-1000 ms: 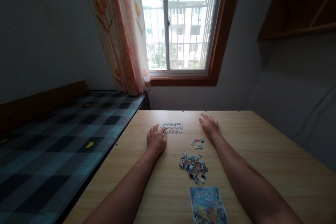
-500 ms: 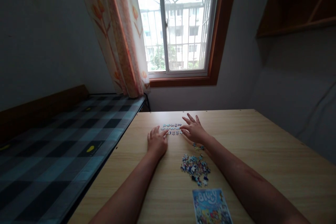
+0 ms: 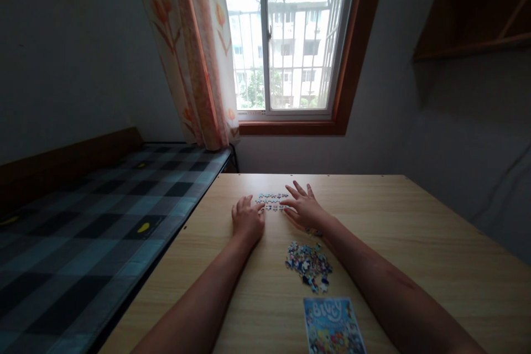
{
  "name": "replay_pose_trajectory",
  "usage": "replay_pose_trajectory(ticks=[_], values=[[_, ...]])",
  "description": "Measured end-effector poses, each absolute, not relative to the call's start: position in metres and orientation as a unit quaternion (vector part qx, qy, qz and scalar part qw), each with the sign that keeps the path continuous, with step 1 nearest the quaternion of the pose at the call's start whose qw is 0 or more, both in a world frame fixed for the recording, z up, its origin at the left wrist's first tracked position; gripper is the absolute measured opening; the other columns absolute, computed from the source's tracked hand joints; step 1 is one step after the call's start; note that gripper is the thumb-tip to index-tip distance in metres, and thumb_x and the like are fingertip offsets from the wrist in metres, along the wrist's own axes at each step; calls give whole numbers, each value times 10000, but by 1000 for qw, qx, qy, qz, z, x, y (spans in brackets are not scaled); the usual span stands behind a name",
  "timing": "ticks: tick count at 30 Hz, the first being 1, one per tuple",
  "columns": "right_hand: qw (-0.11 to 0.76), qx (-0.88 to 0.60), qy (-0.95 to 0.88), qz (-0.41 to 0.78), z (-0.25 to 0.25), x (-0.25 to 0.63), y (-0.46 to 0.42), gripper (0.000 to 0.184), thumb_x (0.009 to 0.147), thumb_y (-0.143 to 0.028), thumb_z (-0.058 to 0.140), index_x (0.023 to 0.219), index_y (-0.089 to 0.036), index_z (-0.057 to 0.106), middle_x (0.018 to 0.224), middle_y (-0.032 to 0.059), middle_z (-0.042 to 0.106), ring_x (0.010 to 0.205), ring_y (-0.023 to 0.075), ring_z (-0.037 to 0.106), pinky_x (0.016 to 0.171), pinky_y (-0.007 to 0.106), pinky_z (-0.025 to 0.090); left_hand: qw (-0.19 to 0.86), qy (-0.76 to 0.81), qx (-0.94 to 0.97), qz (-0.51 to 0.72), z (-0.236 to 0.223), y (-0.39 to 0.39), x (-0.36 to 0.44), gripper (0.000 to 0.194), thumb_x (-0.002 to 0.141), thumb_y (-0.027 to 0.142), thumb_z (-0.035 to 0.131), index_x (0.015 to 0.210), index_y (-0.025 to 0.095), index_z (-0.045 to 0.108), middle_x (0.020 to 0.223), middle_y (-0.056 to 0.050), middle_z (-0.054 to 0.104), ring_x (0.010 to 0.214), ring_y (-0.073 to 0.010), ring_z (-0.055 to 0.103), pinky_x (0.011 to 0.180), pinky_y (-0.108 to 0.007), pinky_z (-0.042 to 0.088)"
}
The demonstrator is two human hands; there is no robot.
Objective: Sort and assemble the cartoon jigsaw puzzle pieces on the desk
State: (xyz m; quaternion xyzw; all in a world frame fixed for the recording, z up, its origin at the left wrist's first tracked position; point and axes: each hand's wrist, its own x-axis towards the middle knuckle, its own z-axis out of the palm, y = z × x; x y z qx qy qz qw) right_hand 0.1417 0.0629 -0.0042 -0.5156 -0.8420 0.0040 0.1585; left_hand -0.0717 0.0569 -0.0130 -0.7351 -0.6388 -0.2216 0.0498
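Observation:
Small jigsaw puzzle pieces (image 3: 271,196) lie in short rows on the far part of the wooden table (image 3: 385,221). My left hand (image 3: 248,218) rests at the left end of these rows, fingers bent and a little apart, its thumb by the lowest row. At the right end is my right hand (image 3: 305,207), fingers spread, with thumb and forefinger at the lower rows; I see nothing held in it. A few loose pieces (image 3: 313,231) sit partly hidden under my right wrist. Nearer to me lies a heap of mixed puzzle pieces (image 3: 309,265).
A blue picture sheet (image 3: 334,325) marked "Bluey" lies at the near edge of the view. Left of the table is a bed with a checked cover (image 3: 166,193). Beyond are a curtain (image 3: 199,66) and a window (image 3: 298,55); a wooden shelf (image 3: 477,16) hangs at right.
The view has shifted slightly. My right hand has moved a little left and down over the right end of the rows, covering more of the loose pieces. My left hand stays nearly in place.

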Motion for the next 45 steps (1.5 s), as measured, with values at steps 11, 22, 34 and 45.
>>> replay_pose_trajectory(ticks=[11, 22, 34, 45], values=[[155, -504, -850, 13, -4, 135, 58, 379, 981, -458, 441, 1280, -337, 639, 1598, 70, 289, 1502, 333, 90, 1142, 664, 46, 75, -653, -722, -215, -18, 60, -75, 317, 862, 269, 526, 1090, 263, 745, 1390, -90, 552, 1296, -293, 428, 1089, -474, 320], [180, -501, -846, 4, -6, 141, 63, 347, 982, -465, 445, 1208, -358, 686, 1585, 58, 322, 1501, 323, 115, 1140, 664, 65, 66, -668, -706, -225, -16, 62, -79, 312, 839, 255, 541, 1070, 273, 749, 1396, -94, 547, 1302, -298, 427, 1088, -483, 318], [158, -482, -861, 42, -3, 131, 51, 386, 986, -481, 413, 1295, -384, 623, 1607, 44, 267, 1504, 325, 80, 1148, 658, 30, 20, -610, -768, -194, -16, 59, -72, 340, 872, 291, 523, 1130, 373, 729, 1502, -44, 449, 1404, -300, 330, 1138, -545, 245], [186, -452, -866, 109, -6, 133, 63, 365, 975, -514, 446, 1231, -382, 669, 1600, 20, 284, 1507, 315, 75, 1148, 650, 111, 30, -613, -754, -234, -16, 59, -74, 343, 840, 265, 551, 1114, 337, 745, 1467, -41, 490, 1364, -295, 384, 1142, -488, 278]])
